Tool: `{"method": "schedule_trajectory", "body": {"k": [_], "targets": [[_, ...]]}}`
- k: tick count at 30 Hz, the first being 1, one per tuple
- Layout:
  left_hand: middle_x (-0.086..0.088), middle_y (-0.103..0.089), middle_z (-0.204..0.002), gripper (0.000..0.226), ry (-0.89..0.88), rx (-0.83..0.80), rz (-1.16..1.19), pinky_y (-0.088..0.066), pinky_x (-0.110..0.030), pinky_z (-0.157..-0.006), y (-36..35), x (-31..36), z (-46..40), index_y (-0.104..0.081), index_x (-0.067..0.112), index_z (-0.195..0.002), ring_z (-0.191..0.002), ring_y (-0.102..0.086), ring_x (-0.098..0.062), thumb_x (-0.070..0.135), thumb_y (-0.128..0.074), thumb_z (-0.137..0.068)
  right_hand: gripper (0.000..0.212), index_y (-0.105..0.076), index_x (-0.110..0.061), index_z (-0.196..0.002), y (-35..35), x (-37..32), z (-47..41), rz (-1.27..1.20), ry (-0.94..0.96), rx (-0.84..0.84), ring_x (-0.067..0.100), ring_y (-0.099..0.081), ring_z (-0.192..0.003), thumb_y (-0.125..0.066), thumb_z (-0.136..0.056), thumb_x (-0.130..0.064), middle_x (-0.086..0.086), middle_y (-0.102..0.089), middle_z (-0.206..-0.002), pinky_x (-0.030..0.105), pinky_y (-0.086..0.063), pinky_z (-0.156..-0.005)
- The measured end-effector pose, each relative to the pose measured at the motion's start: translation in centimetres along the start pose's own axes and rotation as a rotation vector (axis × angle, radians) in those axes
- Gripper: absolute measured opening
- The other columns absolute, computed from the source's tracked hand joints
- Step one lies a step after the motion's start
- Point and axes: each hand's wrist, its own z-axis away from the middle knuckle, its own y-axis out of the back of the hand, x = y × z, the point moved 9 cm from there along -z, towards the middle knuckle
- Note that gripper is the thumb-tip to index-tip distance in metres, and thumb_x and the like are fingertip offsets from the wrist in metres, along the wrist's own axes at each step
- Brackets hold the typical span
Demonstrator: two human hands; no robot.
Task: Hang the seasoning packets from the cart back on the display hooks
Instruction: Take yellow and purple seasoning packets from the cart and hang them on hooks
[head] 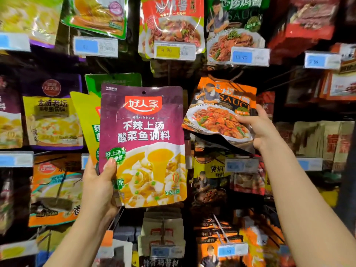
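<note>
Held upright at centre frame: a purple seasoning packet (143, 145) with a red logo, white lettering and a picture of yellow soup, its small hang hole at the 12 o'clock edge and free of any hook. Gripped at its 8 o'clock corner by the left hand (98, 187), thumb pressed across the front, fingers curled out of sight behind. Fanned just behind it toward 9 o'clock, a yellow packet (86, 120), seemingly in the same grip, though the contact is hidden. At 2 o'clock from the purple one, an orange packet (221, 110) showing a plate of stir-fry and the word SAUCE, tilted with its top leaning toward 1 o'clock. Pinched at its 4 o'clock side by the right hand (261, 128), thumb on the front, index finger raised along the edge; whether its top sits on a hook cannot be told. Behind both, a dark display wall of hanging packets: a red-topped packet (173, 26) at 12 o'clock with a yellow price tag (167, 51) reading 4.90 below it, a green-topped sauce packet (235, 31) at 1 o'clock above a blue price tag (241, 57), and a purple-and-yellow packet (52, 112) at 9 o'clock. Down at 5 o'clock, a bare display hook (221, 231) jutting forward over orange packs.
</note>
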Motion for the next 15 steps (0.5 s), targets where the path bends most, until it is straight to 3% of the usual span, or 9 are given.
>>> {"method": "schedule_trajectory", "body": {"k": [3, 7, 12, 15], "targets": [[0.006, -0.068, -0.088, 0.026, 0.005, 0.016, 0.010, -0.059, -0.033, -0.048, 0.4, -0.1, -0.2, -0.053, 0.032, -0.113, -0.061, -0.070, -0.007, 0.009, -0.046, -0.103, 0.100, -0.016, -0.032, -0.154, -0.8, 1.8, -3.4, 0.062, -0.054, 0.015, 0.027, -0.069, -0.096, -0.069, -0.080, 0.010, 0.009, -0.061, -0.125, 0.039, -0.060, -0.062], [0.009, -0.072, -0.084, 0.027, -0.013, -0.003, -0.006, -0.059, -0.032, -0.049, 0.5, 0.4, -0.4, -0.055, 0.036, -0.107, -0.063, -0.070, -0.009, 0.010, -0.048, -0.102, 0.096, -0.027, -0.031, -0.146, -0.4, 3.4, -6.5, 0.426, 0.040, 0.118, 0.029, -0.058, -0.116, -0.082, -0.071, -0.006, 0.005, -0.057, -0.130, 0.050, -0.052, -0.093], [0.012, -0.073, -0.082, 0.026, -0.045, -0.001, -0.019, -0.056, -0.029, -0.049, 0.3, 0.7, -0.2, -0.053, 0.029, -0.116, -0.066, -0.071, -0.008, 0.008, -0.048, -0.102, 0.079, -0.026, -0.024, -0.149, 0.7, 2.7, -5.4, 0.816, 0.156, 0.224, 0.039, -0.055, -0.115, -0.074, -0.086, -0.023, 0.023, -0.052, -0.131, 0.038, -0.042, -0.082], [0.012, -0.073, -0.076, 0.024, -0.018, -0.012, 0.003, -0.056, -0.028, -0.047, -0.2, 0.5, 0.1, -0.053, 0.028, -0.113, -0.062, -0.070, -0.007, 0.008, -0.047, -0.102, 0.080, -0.020, -0.025, -0.154, 0.1, 0.9, -2.8, 0.842, 0.278, 0.225, 0.034, -0.048, -0.122, -0.068, -0.090, -0.021, 0.018, -0.040, -0.143, 0.030, -0.034, -0.083]]}}
